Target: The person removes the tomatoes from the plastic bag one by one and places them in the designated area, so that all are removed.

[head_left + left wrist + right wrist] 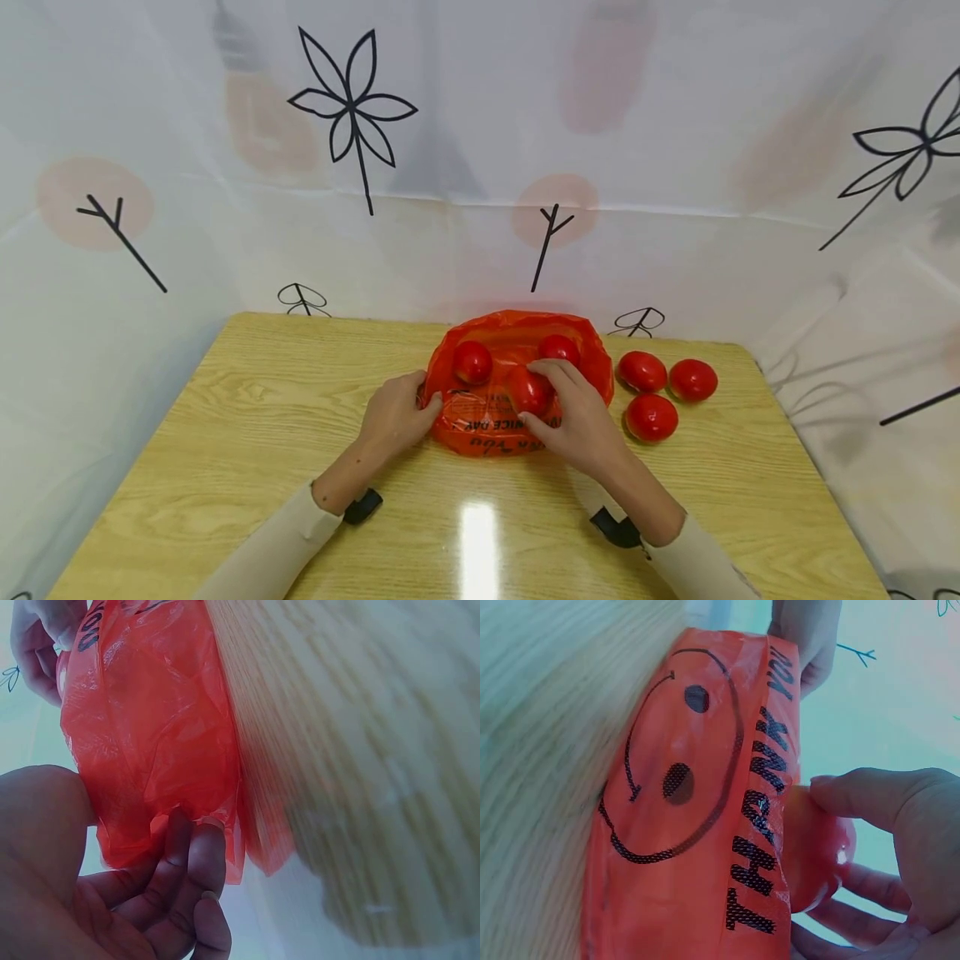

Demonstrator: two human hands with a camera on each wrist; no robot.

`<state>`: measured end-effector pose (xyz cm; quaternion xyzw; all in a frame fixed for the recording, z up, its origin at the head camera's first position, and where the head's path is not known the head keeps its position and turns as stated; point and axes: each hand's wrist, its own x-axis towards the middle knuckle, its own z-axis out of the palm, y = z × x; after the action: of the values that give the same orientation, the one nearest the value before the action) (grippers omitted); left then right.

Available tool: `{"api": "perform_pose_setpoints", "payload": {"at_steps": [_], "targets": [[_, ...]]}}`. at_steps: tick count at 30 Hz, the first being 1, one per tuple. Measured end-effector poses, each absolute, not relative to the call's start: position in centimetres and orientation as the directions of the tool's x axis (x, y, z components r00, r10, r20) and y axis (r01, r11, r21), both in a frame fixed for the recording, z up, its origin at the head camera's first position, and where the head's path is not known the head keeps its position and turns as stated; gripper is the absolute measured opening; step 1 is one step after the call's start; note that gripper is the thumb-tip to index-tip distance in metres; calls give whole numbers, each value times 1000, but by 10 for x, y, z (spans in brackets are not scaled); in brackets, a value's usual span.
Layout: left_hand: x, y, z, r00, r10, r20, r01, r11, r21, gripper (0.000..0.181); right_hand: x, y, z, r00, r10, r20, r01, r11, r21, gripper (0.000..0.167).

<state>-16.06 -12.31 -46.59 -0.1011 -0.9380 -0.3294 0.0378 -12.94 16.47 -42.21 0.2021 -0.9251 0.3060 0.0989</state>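
A person's two hands work at an open red plastic bag (510,327) on a wood-grain worktop (225,467). Picture the bag as a clock, twelve o'clock farthest from the person. The left hand (397,414), between eight and nine o'clock, pinches the bag's edge, its thumb over the rim and its fingers curled against the plastic outside. The right hand (581,421), reaching in from four o'clock, has its thumb and fingers parted just as wide as the glossy red tomato (527,390) they grip, close to the dial's centre. Two more tomatoes lie in the bag: a left-hand tomato (472,362) at ten o'clock and a far tomato (558,347) at one. Three loose tomatoes (652,417) sit close together outside, at three o'clock.

I can read the printing best from the right wrist: bold black capitals, "THANK YOU" (759,806), along the bag's upper edge, beside an outlined smiley face (679,757) with two dark oval eyes and a curved mouth. From above, "NICE DAY" (491,425) shows too; smaller black lettering near it is too tiny to make out.

Behind, at twelve o'clock, hangs white cloth (480,150) with black line-drawn plants and pale peach patches.
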Motion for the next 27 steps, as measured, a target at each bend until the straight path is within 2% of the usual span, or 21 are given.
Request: {"api": "perform_pose_setpoints", "payload": {"at_steps": [27], "targets": [[-160, -123, -466, -975, 164, 149, 222, 750, 623, 11, -98, 178, -415, -900, -282, 332, -427, 721, -546, 69]]}}
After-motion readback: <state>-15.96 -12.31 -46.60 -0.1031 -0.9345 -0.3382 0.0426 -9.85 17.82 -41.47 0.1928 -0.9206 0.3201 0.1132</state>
